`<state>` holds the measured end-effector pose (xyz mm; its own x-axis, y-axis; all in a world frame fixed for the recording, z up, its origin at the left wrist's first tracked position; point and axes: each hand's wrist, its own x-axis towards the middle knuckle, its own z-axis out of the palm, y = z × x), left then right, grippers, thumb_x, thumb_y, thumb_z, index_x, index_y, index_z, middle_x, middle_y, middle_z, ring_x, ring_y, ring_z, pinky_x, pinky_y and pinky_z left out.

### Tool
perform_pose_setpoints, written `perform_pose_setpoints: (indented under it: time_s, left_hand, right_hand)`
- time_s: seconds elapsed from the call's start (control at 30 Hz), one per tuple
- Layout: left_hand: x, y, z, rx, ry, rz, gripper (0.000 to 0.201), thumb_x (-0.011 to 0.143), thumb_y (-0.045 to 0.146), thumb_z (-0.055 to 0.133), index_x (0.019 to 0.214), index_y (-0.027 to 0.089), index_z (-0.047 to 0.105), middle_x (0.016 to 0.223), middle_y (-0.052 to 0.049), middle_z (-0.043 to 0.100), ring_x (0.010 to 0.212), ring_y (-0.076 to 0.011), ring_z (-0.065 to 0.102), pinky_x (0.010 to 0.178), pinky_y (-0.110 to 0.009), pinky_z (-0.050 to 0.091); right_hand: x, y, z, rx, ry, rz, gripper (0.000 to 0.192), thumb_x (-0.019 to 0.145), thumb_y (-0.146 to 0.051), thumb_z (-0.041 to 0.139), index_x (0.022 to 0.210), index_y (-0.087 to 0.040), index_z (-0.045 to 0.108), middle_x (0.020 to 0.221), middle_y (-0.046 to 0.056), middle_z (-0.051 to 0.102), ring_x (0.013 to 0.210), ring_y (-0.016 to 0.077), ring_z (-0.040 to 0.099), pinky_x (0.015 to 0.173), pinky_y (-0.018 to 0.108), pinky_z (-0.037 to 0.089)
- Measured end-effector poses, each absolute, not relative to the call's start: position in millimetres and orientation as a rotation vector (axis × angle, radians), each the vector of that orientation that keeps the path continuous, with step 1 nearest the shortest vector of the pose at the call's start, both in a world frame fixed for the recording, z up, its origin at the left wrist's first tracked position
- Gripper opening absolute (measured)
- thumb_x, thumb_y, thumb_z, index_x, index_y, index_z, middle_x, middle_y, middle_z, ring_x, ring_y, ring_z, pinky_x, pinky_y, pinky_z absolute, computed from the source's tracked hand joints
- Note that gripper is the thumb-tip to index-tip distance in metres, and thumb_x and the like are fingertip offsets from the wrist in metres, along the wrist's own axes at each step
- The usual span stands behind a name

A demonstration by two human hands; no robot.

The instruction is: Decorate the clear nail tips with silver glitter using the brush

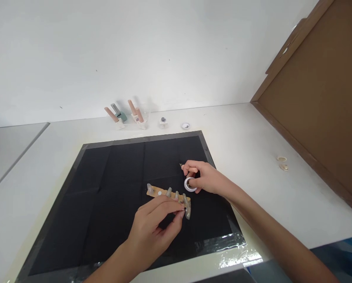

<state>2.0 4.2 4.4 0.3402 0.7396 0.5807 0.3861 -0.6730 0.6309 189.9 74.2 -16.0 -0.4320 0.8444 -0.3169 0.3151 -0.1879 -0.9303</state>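
No words or labels can be read on anything here. A tan strip (167, 194) with grey fake nails stuck on it lies on the black mat (111, 196). Its long side runs left to right, dipping a little at the right end. The left hand (152, 232) pinches a grey nail (187, 212) at that end with curled fingers. The right hand (202, 179) is closed around a small round white jar (190, 184), just beside the strip.
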Motion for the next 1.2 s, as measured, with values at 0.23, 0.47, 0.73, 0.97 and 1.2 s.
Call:
perform_pose_setpoints:
  time_s: [0.23,0.47,0.73,0.97,1.2]
  left_hand:
    - [3.3,3.5,9.2,2.214,0.969,1.281,0.019,0.074,0.001,0.059,0.081,0.017,0.066,0.069,-0.004,0.072,0.063,-0.0140,0.069,0.061,-0.022,0.058]
    - [3.1,3.2,8.5,2.212,0.969,1.275,0.019,0.073,0.000,0.060,0.082,0.016,0.066,0.071,-0.005,0.072,0.063,-0.0137,0.069,0.062,-0.021,0.058]
    - [1.4,1.1,9.0,2.216,0.960,1.268,0.018,0.074,0.001,0.060,0.081,0.016,0.066,0.070,-0.005,0.072,0.063,-0.0138,0.069,0.062,-0.021,0.058]
    - [2.3,2.1,10.5,2.206,0.960,1.292,0.018,0.073,0.001,0.060,0.081,0.016,0.066,0.070,-0.005,0.072,0.063,-0.0138,0.069,0.063,-0.021,0.058]
    - [1.4,2.0,9.7,2.211,0.963,1.290,0.019,0.073,0.000,0.059,0.080,0.016,0.066,0.070,-0.005,0.072,0.063,-0.0139,0.069,0.061,-0.020,0.057]
  right_hand:
    - [199.8,73.4,-7.2,-1.211,-1.547,1.784,0.014,0.071,-0.010,0.053,0.074,-0.022,0.047,0.069,-0.001,0.040,0.128,0.0287,0.039,0.056,0.023,0.056]
    - [197.7,71.3,-10.1,-1.196,-1.657,1.674,0.014,0.073,-0.012,0.058,0.073,-0.021,0.047,0.072,-0.001,0.043,0.117,0.0279,0.051,0.052,0.019,0.046]
    - [188.3,70.2,-14.2,-1.333,-1.756,1.470,0.013,0.071,-0.015,0.056,0.075,-0.021,0.046,0.070,-0.003,0.048,0.074,0.0155,0.056,0.049,0.019,0.040]
    - [179.6,72.0,-14.3,-1.439,-1.747,1.503,0.016,0.068,-0.017,0.055,0.076,-0.021,0.042,0.085,0.001,0.058,0.057,0.0093,0.049,0.042,0.017,0.037]
    - [175.4,74.5,-6.6,-1.576,-1.833,1.458,0.017,0.065,-0.016,0.055,0.075,-0.021,0.043,0.091,0.000,0.059,0.052,0.0068,0.044,0.036,0.015,0.032]
